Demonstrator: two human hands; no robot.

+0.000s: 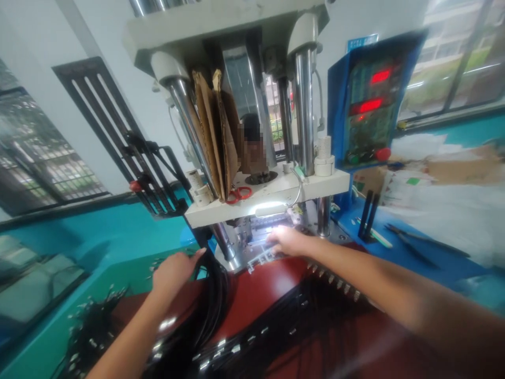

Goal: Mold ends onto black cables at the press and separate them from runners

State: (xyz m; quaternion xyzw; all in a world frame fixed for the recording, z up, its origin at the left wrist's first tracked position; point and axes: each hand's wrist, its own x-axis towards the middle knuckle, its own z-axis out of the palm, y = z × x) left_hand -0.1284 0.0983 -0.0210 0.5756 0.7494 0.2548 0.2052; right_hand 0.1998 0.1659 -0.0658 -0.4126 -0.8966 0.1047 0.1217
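Observation:
My right hand (pixel 287 241) reaches into the lit lower part of a press. Its fingers are pinched at one end of a thin white plastic branched strip (pixel 260 258), which juts toward the red table's edge. My left hand (pixel 171 272) is at the left, fingers curled and thumb pointing right, closed on a looped bundle of black cables (pixel 218 287); its fingertips are partly hidden. More black cables with small metal ends (pixel 244 342) lie across the red table (pixel 256 300). Below my right forearm sits a row of metal connectors (pixel 335 281).
The press plate (pixel 276 197) spans above my right hand, with posts on both sides. Red-handled scissors (pixel 239 195) and cardboard (pixel 215 142) rest on it. A control box (pixel 366 105) with red displays stands right. Pliers (pixel 418 242) lie on a blue surface. Cables fill a green bin (pixel 43 342).

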